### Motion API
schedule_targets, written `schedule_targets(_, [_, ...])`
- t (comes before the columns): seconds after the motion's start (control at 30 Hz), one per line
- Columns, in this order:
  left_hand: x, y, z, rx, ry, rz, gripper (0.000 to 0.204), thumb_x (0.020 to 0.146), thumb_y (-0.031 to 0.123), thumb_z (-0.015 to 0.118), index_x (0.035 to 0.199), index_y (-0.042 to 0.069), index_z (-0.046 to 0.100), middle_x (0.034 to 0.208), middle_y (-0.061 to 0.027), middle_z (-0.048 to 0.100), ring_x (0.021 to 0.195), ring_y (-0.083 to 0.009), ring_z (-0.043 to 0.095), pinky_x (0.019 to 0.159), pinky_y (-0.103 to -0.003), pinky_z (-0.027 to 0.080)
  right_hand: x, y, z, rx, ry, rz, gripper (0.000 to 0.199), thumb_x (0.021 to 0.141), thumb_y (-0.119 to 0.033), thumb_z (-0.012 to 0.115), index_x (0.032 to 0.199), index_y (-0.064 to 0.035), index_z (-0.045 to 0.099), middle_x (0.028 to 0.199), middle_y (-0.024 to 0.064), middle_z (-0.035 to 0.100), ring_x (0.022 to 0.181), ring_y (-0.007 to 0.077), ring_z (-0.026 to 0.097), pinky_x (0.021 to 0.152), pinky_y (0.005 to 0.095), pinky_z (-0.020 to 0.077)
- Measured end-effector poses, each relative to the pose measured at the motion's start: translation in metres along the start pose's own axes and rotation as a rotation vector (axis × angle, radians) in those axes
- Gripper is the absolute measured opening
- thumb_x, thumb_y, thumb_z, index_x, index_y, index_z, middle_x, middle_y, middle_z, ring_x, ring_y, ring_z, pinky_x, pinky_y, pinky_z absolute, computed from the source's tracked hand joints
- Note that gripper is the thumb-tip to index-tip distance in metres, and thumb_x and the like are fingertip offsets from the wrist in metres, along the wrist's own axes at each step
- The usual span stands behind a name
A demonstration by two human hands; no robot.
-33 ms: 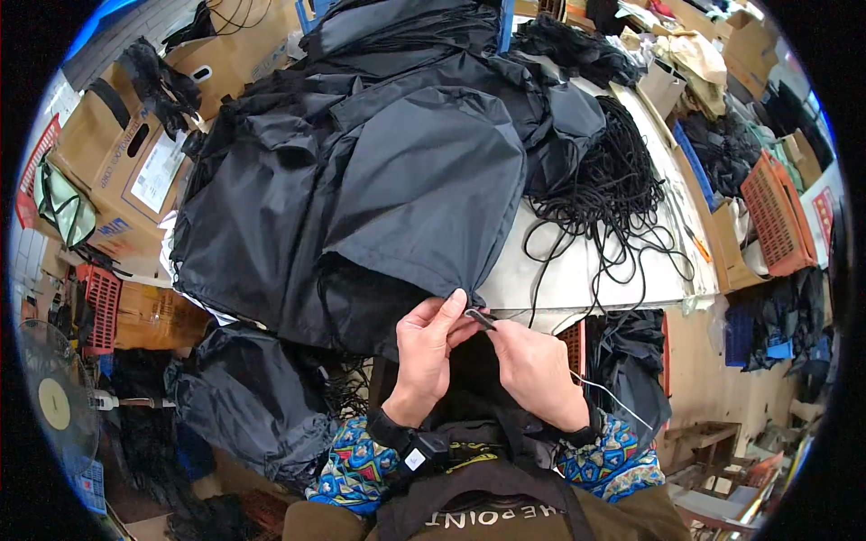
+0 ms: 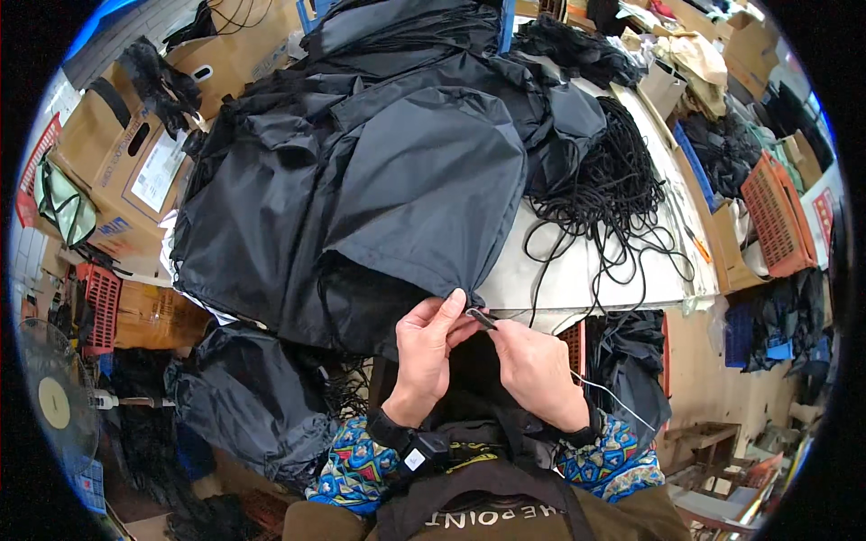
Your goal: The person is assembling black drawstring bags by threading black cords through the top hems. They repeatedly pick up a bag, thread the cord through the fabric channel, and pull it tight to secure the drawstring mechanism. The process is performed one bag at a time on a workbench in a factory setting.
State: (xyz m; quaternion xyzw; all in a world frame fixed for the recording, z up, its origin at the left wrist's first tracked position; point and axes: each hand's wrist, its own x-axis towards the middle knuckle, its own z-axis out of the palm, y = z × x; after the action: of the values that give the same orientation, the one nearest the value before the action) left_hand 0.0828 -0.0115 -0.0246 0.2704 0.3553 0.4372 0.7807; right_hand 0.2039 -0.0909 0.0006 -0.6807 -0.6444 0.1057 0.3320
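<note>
A heap of black nylon bags (image 2: 397, 180) covers the white table (image 2: 577, 275). My left hand (image 2: 426, 347) pinches the lower corner of the top bag (image 2: 446, 293) at the table's near edge. My right hand (image 2: 534, 365) holds a thin dark rod-like tool (image 2: 483, 318), its tip meeting the left fingers at that corner. A thin pale wire (image 2: 613, 397) trails from under my right wrist. A tangle of black cords (image 2: 613, 185) lies on the table just right of the bags.
Cardboard boxes (image 2: 126, 153) stand at the left, with a red crate (image 2: 99, 293) and a fan (image 2: 54, 397) below them. More black bags (image 2: 244, 397) lie on the floor by my left knee. Orange baskets (image 2: 776, 216) and more boxes stand at the right.
</note>
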Motion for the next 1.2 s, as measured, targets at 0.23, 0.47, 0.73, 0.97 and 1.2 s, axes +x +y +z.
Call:
schedule_targets(0.23, [-0.006,-0.001,0.005,0.121,-0.017,0.057,0.018,0.086,0.016,0.065,0.082,-0.001,0.061,0.077,-0.0051,0.063,0.072,-0.0115,0.062,0.069,-0.027,0.054,0.005,-0.004,0.001,-0.092,-0.013,-0.001,0.005,0.084,-0.006,0.055,0.086,-0.0021,0.055,0.070,0.0164,0.058,0.065,0.0343,0.059,0.053,0.0413,0.0442])
schedule_targets(0.47, [0.007,0.017,-0.001,0.254,0.078,0.260,0.019,0.088,0.017,0.061,0.078,0.003,0.058,0.073,-0.0038,0.060,0.063,-0.0089,0.057,0.056,-0.024,0.050,0.013,0.008,-0.016,-0.137,-0.112,-0.132,0.020,0.084,-0.012,0.056,0.103,-0.0054,0.055,0.076,0.0102,0.062,0.064,0.0264,0.061,0.053,0.0372,0.0445])
schedule_targets(0.73, [0.002,-0.011,0.014,0.358,-0.238,0.021,0.019,0.086,0.018,0.064,0.084,-0.001,0.062,0.078,-0.0078,0.064,0.062,-0.0120,0.058,0.055,-0.025,0.048,0.012,0.030,-0.051,-0.161,-0.041,-0.208,0.024,0.080,0.000,0.058,0.104,-0.0031,0.058,0.073,0.0132,0.058,0.061,0.0296,0.059,0.053,0.0370,0.0459])
schedule_targets(0.97, [0.021,0.047,-0.001,0.082,0.008,0.219,0.015,0.086,0.015,0.062,0.080,0.005,0.055,0.071,-0.0027,0.057,0.059,-0.0112,0.057,0.048,-0.023,0.045,0.011,0.014,-0.066,0.108,-0.254,-0.034,0.033,0.083,-0.007,0.060,0.115,-0.0017,0.051,0.080,0.0176,0.062,0.071,0.0342,0.062,0.061,0.0368,0.0481])
schedule_targets(1.2, [0.034,0.070,-0.012,0.056,0.063,0.259,0.025,0.089,0.028,0.060,0.078,0.007,0.054,0.067,-0.0020,0.057,0.054,-0.0113,0.055,0.042,-0.023,0.042,-0.006,0.033,-0.107,-0.007,-0.203,0.010,0.012,0.079,-0.003,0.063,0.089,0.0016,0.064,0.067,0.0144,0.058,0.057,0.0268,0.058,0.052,0.0316,0.0441])
